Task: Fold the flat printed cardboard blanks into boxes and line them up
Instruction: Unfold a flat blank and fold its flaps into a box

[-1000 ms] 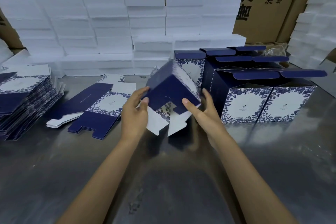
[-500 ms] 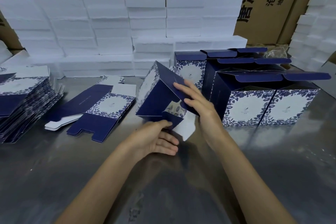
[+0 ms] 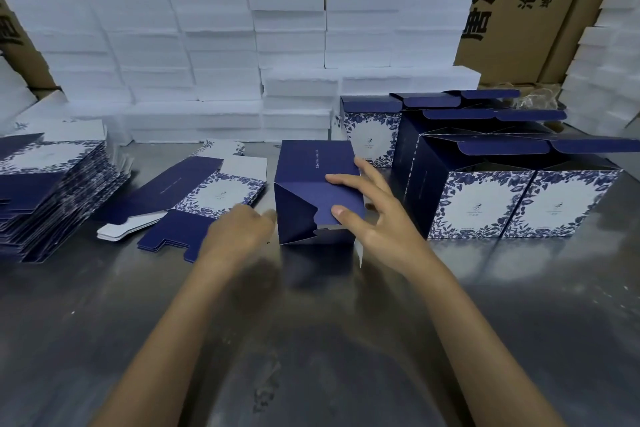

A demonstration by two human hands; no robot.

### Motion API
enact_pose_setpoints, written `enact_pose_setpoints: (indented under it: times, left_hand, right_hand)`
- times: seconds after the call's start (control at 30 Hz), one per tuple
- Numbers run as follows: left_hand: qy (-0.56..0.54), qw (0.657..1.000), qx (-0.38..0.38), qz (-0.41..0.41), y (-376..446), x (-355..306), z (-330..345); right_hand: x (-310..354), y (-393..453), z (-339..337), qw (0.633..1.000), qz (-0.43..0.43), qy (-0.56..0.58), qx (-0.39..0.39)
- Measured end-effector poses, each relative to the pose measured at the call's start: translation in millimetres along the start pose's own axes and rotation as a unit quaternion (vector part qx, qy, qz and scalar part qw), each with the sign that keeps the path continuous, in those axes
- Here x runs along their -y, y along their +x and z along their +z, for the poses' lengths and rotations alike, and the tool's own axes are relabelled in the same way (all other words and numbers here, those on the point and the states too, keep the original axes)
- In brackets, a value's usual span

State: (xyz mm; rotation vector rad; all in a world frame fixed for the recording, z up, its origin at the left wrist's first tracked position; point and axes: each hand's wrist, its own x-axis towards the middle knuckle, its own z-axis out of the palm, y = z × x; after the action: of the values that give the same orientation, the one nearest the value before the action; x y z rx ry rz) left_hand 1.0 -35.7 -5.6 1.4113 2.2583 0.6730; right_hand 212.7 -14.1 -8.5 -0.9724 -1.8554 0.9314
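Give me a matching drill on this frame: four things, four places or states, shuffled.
Things:
1. blank stack
2. single blank
3. half-folded box
4. finished boxes

Places or states:
A. upright, top flaps open, far right
B. under the right hand, bottom flaps facing the camera
C. piled at the left edge
D. flat, alone, by the left hand

Pairs: 1-C, 2-D, 3-B, 4-A

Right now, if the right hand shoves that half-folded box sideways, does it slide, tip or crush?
Probably slides: the box is thin, hollow card on a smooth metal table, so likely light. It may skew or dent, since the bottom flaps look only partly tucked. The right hand presses with straight fingers; a high push could tip it.
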Motion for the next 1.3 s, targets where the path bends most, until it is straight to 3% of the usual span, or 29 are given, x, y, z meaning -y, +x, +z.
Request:
enact_pose_setpoints:
  times: [0.1, 0.17, 0.27, 0.37, 0.73, 0.83, 1.07, 1.3]
  left_hand:
    - [-0.251, 0.96, -0.109, 0.058, 3, -2, -4]
    - [-0.361, 0.92, -0.083, 0.13, -3, -10, -4]
    - [-0.307, 0.919, -0.006, 0.248, -7, -12, 6]
    - [-0.242, 0.923, -0.015, 0.298, -6, -12, 13]
    - [-0.251, 0.912, -0.12, 0.3, -10, -18, 22]
    - [-0.25, 0.915, -0.115, 0.295, -16, -22, 20]
    - [-0.264, 0.916, -0.072, 0.293, -22, -27, 18]
    - [-0.291, 0.897, -0.13, 0.307, -24, -32, 36]
  right_hand:
    - [0, 0, 0, 1.0, 0.002, 0.025, 0.001]
    - [1, 0, 1, 0.999, -0.001, 0.034, -0.002]
    - [-1, 1, 2, 0.999, -0.005, 0.037, -0.01]
    - [-3, 1, 3, 0.999, -0.004, 0.033, -0.015]
    - [-11, 4, 12, 0.995, -0.023, -0.013, -0.092]
    - [-10, 5, 7, 0.993, -0.027, 0.001, -0.111]
    - [-4, 4, 1, 0.997, -0.02, 0.014, -0.078]
    - [-8, 9, 3, 0.991, -0.023, 0.027, -0.128]
